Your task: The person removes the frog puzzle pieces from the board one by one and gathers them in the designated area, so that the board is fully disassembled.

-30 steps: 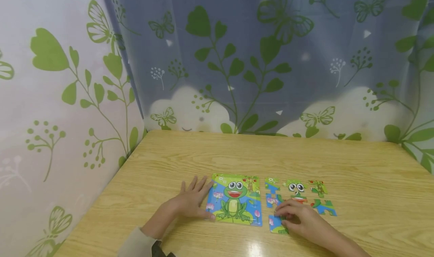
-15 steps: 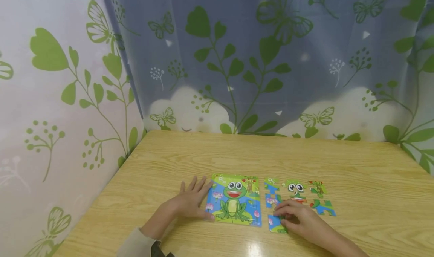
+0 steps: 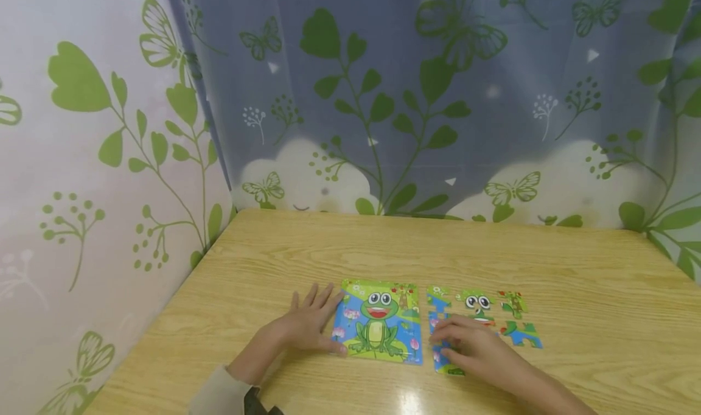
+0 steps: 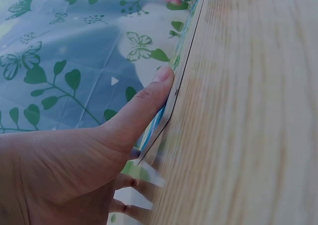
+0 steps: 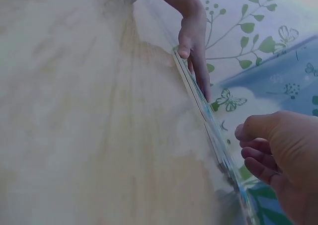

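A frog puzzle board [image 3: 378,322] lies flat on the table, its picture whole. My left hand [image 3: 308,327] rests at its left side with fingers spread, the thumb on the lower left corner; the left wrist view shows that thumb [image 4: 141,103] against the board's edge. To the right lies a loose group of frog puzzle pieces [image 3: 479,302]. My right hand [image 3: 475,345] is over the left column of pieces, partly hiding the lower left piece [image 3: 440,363] and its neighbour above. In the right wrist view its fingers are loosely bent, with no piece visible between them.
Other pieces, such as a tree piece [image 3: 513,302] and a blue and green piece [image 3: 523,334], lie right of the hand. The wood-grain table [image 3: 306,251] ends at a leaf-patterned curtain [image 3: 350,117] behind and another [image 3: 115,159] at the left.
My right hand has shifted slightly left and up, from beside the lower left piece to over the piece above it. The left hand and the board have stayed still.
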Demonstrator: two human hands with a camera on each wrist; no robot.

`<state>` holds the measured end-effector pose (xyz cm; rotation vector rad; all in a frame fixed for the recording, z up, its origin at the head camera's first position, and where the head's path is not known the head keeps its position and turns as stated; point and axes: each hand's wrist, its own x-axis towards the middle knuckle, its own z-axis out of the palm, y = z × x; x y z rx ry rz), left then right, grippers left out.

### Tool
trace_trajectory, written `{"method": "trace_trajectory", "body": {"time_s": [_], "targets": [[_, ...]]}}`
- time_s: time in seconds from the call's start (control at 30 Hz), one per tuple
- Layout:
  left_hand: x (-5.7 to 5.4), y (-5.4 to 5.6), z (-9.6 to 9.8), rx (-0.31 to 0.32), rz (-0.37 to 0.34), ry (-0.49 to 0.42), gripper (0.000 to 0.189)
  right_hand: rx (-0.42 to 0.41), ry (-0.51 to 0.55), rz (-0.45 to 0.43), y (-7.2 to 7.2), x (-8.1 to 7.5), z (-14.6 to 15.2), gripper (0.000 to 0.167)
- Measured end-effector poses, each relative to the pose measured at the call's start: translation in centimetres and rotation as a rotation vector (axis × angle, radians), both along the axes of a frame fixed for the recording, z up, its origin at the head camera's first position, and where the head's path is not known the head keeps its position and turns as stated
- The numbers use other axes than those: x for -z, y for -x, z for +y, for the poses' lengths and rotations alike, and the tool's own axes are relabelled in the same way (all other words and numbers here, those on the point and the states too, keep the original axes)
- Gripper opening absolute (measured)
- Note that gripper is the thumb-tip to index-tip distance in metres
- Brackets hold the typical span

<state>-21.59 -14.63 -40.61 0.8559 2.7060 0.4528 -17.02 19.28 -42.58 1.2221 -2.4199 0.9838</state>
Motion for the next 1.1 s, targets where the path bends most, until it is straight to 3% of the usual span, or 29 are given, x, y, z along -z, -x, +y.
{"method": "trace_trajectory", "body": {"time_s": [0.3,0.53,0.77,1.1], "targets": [[0.2,0.1,0.0,0.007,-0.01,-0.009,0.1,-0.04,-0.077,-0.104,1.2,-1.4,-3.5,0.019],[0.2,0.1,0.1,0.017,-0.008,-0.017,0.086,0.006,-0.201,-0.154,2.1,-1.4,-5.8,0.025],[0.4,0.2,0.2,0.011,0.001,0.004,0.085,0.054,-0.306,-0.205,2.3,-1.4,-7.0,0.03],[0.4,0.2,0.0,-0.005,0.012,0.007,0.086,0.045,-0.293,-0.209,2.4,-1.2,-7.3,0.029]]}}
